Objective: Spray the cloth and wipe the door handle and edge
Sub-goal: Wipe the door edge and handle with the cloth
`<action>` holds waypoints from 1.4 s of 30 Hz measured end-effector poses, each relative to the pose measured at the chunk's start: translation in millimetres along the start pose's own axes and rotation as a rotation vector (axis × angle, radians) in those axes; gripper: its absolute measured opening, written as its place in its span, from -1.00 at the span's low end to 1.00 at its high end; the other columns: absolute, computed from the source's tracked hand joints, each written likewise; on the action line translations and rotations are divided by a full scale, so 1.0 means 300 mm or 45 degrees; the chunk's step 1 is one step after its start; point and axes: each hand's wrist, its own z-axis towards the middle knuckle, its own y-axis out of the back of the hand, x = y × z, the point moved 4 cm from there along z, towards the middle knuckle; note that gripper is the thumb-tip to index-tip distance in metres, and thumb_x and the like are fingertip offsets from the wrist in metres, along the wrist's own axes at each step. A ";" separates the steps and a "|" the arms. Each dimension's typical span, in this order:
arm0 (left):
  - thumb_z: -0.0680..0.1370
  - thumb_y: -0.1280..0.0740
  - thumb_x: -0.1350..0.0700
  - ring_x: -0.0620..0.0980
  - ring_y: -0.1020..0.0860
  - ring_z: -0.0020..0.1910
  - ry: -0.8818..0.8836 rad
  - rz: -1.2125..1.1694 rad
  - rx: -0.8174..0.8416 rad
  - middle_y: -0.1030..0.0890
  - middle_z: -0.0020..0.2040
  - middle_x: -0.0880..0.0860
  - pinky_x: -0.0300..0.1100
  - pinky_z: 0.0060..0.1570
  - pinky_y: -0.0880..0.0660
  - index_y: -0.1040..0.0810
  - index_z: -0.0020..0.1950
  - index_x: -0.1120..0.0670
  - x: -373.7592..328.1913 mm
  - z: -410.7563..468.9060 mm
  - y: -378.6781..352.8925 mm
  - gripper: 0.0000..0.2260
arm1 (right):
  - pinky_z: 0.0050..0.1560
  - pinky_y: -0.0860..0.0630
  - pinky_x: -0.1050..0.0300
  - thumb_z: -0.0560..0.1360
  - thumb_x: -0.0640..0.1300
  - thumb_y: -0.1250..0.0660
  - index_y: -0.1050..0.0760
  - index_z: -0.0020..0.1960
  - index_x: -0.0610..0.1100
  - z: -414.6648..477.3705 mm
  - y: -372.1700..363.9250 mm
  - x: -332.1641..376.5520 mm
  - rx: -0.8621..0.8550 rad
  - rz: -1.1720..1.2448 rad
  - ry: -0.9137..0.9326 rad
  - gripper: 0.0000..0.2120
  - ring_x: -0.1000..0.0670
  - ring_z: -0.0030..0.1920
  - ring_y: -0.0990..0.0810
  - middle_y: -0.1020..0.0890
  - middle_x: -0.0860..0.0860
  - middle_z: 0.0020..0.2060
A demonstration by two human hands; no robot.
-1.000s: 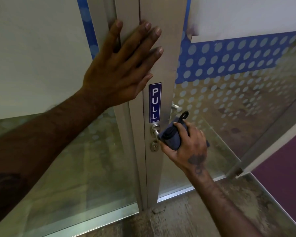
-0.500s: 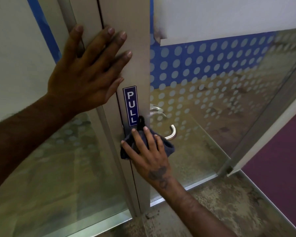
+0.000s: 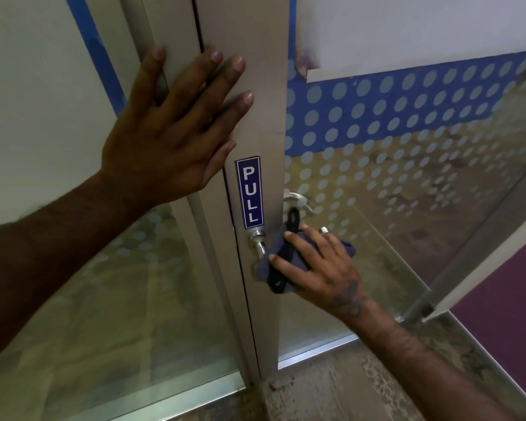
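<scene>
A dark blue cloth (image 3: 289, 268) with a black loop is wrapped over the silver door handle (image 3: 258, 242), just below the blue PULL sign (image 3: 249, 192). My right hand (image 3: 322, 268) presses the cloth onto the handle, fingers spread over it. Only the handle's base and a bit of its far tip show. A second handle (image 3: 296, 199) shows through the glass behind. My left hand (image 3: 176, 129) lies flat and spread against the metal door edge (image 3: 255, 95), holding nothing. No spray bottle is in view.
The glass door (image 3: 407, 153) has a blue band with white dots and a frosted sheet above. A fixed glass panel (image 3: 88, 299) stands to the left. Worn speckled floor (image 3: 331, 393) lies below, and a purple surface (image 3: 504, 299) at the right.
My right hand slid the cloth from the door stile near the lock back onto the handle lever. My left hand stays flat on the door edge.
</scene>
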 end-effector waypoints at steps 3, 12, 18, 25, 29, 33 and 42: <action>0.72 -0.15 -0.08 0.29 -0.30 0.54 0.008 -0.006 0.013 -0.30 0.58 0.27 0.44 0.35 -0.25 -0.24 0.63 0.16 0.000 -0.003 -0.004 -0.46 | 0.25 -0.52 -0.18 0.42 0.04 -0.43 -0.44 0.36 -0.02 -0.072 0.031 -0.190 0.230 0.281 -0.155 -0.48 -0.26 0.32 -0.52 -0.54 -0.24 0.34; 0.72 -0.16 -0.07 0.28 -0.30 0.55 0.006 -0.006 0.004 -0.29 0.59 0.26 0.41 0.36 -0.28 -0.25 0.63 0.16 0.001 0.000 0.001 -0.47 | -0.08 -0.54 0.42 0.41 0.33 -0.38 -0.51 0.25 0.26 -0.052 0.059 -0.285 -0.212 1.112 -1.404 -0.56 0.22 0.06 -0.66 -0.68 0.25 0.05; 0.72 -0.14 -0.08 0.30 -0.30 0.54 -0.018 -0.009 0.018 -0.29 0.58 0.29 0.46 0.30 -0.30 -0.24 0.63 0.17 0.000 0.002 -0.005 -0.46 | 0.28 -0.44 0.08 0.38 0.37 -0.32 -0.36 0.38 0.37 0.016 0.007 -0.088 0.057 0.717 -1.447 -0.42 0.00 0.50 -0.26 -0.11 0.15 0.58; 0.72 -0.14 -0.09 0.31 -0.30 0.54 -0.011 -0.012 0.021 -0.29 0.58 0.29 0.46 0.31 -0.28 -0.23 0.63 0.17 0.000 0.003 0.000 -0.46 | 0.13 -0.55 0.05 0.42 0.03 -0.48 -0.34 0.37 0.33 -0.029 0.001 -0.023 -0.066 0.709 -1.786 -0.40 -0.04 0.34 -0.44 -0.19 0.11 0.53; 0.72 -0.14 -0.09 0.30 -0.28 0.55 -0.004 -0.014 0.027 -0.28 0.59 0.28 0.46 0.33 -0.27 -0.24 0.63 0.17 0.002 -0.001 -0.002 -0.46 | 0.26 -0.57 -0.15 0.44 -0.09 -0.46 -0.30 0.40 0.31 -0.055 -0.008 0.133 -0.495 0.970 -2.131 -0.36 -0.05 0.37 -0.47 -0.33 0.05 0.48; 0.72 -0.14 -0.07 0.30 -0.27 0.55 0.002 -0.015 0.025 -0.28 0.59 0.28 0.44 0.35 -0.29 -0.23 0.63 0.17 0.000 0.001 0.002 -0.47 | 0.37 -0.47 -0.13 0.41 -0.18 -0.50 -0.34 0.32 0.29 -0.008 -0.021 0.366 -0.490 1.296 -2.280 -0.36 -0.07 0.38 -0.50 -0.49 0.00 0.42; 0.73 -0.11 -0.06 0.28 -0.28 0.55 0.014 -0.021 0.054 -0.28 0.59 0.26 0.43 0.38 -0.20 -0.24 0.63 0.16 0.004 0.005 0.005 -0.48 | 0.23 -0.52 -0.03 0.35 0.08 -0.48 -0.32 0.49 0.14 0.171 0.132 0.275 -0.157 0.345 -0.851 -0.26 -0.19 0.43 -0.43 -0.30 -0.16 0.52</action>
